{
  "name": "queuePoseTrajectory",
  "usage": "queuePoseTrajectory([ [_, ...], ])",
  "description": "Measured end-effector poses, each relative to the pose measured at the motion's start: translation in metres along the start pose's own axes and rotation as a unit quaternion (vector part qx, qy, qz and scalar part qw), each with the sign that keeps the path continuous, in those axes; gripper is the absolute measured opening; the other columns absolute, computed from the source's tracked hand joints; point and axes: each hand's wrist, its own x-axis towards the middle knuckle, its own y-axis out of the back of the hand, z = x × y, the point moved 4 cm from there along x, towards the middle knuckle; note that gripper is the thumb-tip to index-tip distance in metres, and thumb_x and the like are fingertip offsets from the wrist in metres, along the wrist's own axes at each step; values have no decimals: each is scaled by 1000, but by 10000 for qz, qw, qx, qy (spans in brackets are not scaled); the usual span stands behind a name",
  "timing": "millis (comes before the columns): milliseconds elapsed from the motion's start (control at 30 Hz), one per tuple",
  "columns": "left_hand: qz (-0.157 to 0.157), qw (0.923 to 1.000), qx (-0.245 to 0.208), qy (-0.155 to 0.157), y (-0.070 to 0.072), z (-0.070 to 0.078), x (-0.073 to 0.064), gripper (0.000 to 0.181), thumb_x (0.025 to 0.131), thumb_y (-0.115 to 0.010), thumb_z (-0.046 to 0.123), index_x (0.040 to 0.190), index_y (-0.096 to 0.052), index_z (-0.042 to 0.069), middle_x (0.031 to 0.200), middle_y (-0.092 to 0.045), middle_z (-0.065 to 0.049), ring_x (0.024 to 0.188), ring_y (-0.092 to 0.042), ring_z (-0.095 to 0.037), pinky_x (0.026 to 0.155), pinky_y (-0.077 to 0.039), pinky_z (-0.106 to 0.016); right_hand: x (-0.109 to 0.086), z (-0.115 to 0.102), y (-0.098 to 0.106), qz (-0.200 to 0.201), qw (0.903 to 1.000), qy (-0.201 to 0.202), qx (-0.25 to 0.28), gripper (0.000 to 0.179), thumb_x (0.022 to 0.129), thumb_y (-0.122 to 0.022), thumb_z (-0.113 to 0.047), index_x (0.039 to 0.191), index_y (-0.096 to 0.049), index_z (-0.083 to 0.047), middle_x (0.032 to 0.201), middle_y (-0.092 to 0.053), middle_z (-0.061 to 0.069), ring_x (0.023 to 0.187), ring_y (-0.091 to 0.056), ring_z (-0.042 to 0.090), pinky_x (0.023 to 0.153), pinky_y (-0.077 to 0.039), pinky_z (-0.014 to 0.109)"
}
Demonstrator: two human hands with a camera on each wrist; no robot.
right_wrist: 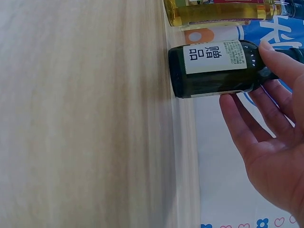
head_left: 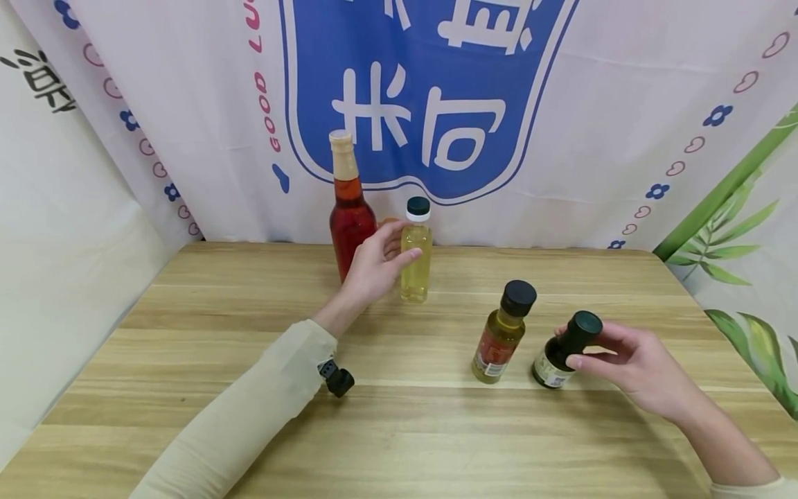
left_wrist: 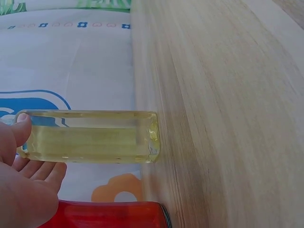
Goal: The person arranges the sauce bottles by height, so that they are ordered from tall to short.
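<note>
At the back of the table my left hand (head_left: 376, 263) holds a clear bottle of pale yellow liquid (head_left: 415, 267) near its top, thumb on one side and fingers on the other. This bottle (left_wrist: 90, 137) stands upright, its dark green cap above the hand. On the right, my right hand (head_left: 642, 364) grips a small dark bottle (head_left: 551, 364) around its neck. In the right wrist view the thumb lies over the neck of the dark bottle (right_wrist: 213, 69), with the fingers underneath. Its pale label carries printed characters.
A tall red bottle (head_left: 350, 222) stands just left of the yellow one, partly behind my left hand. Close to the dark bottle is a black-capped oil bottle (head_left: 497, 346) with a red label. A printed curtain (head_left: 218, 104) hangs along the back edge of the wooden table (head_left: 399, 443).
</note>
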Motion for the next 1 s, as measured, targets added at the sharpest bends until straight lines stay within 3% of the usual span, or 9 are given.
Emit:
queuePoseTrajectory([
  [300,85,9999,29,-103,0,1,-1,61,101,-74,20,157,-50,15,155,-60,-8,142,-59,-25,122,-49,-42,0,0,0,10,10000,59,10,38,95,-77,-1,133,-70,-1,126,-78,-12,116,-71,-3,91,-63,20],
  [600,165,9996,174,-115,2,2,-3,62,100,-76,22,156,-51,20,156,-60,-5,143,-59,-23,121,-50,-39,0,0,-1,-5,10000,35,-21,38,96,-77,-3,133,-69,1,128,-79,0,117,-70,-4,91,-63,19],
  [767,392,9980,290,-400,8,10,-12,64,99,-78,25,156,-51,19,158,-59,-3,143,-59,-20,119,-51,-37,0,0,-1,-7,10000,33,-51,38,96,-77,-3,133,-69,0,129,-78,2,117,-70,-4,90,-63,19],
  [1000,851,9913,152,-993,16,27,-38,56,95,-82,20,145,-58,13,143,-68,-8,128,-67,-24,107,-60,-43,0,1,-1,38,10000,29,-17,39,95,-77,-2,133,-69,1,125,-78,-15,114,-71,-3,90,-63,20],
])
